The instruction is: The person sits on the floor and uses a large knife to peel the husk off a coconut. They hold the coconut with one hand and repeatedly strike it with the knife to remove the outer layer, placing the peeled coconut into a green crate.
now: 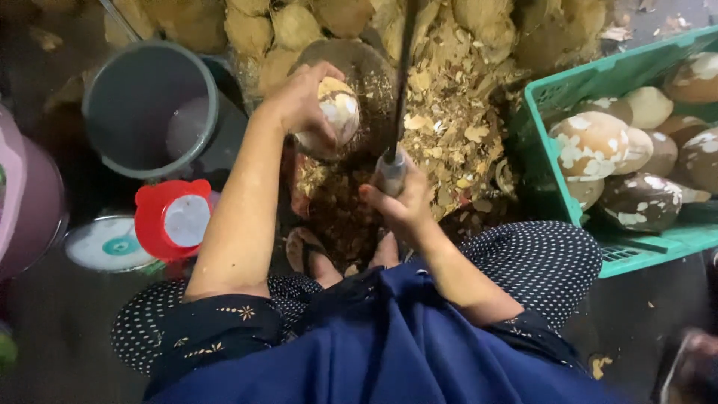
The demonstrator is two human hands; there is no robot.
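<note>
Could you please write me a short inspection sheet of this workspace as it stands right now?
Surface: dark floor, husk chips heaped ahead.
Job's things: peeled coconut; long blade.
Clutter: grey bucket, red lid, green crate of peeled coconuts.
Grippers: left hand shut on the coconut; right hand shut on the blade's handle.
Cables: nothing seen.
Surroundings: husk pile behind; dim light.

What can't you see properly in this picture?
- Head view: the top of the long blade runs off the upper edge.
- Part of the coconut is hidden under the left hand.
- The green crate is cut off by the right edge.
- The thing at the bottom right corner is too blurred to name.
- The right hand covers the knife handle.
</note>
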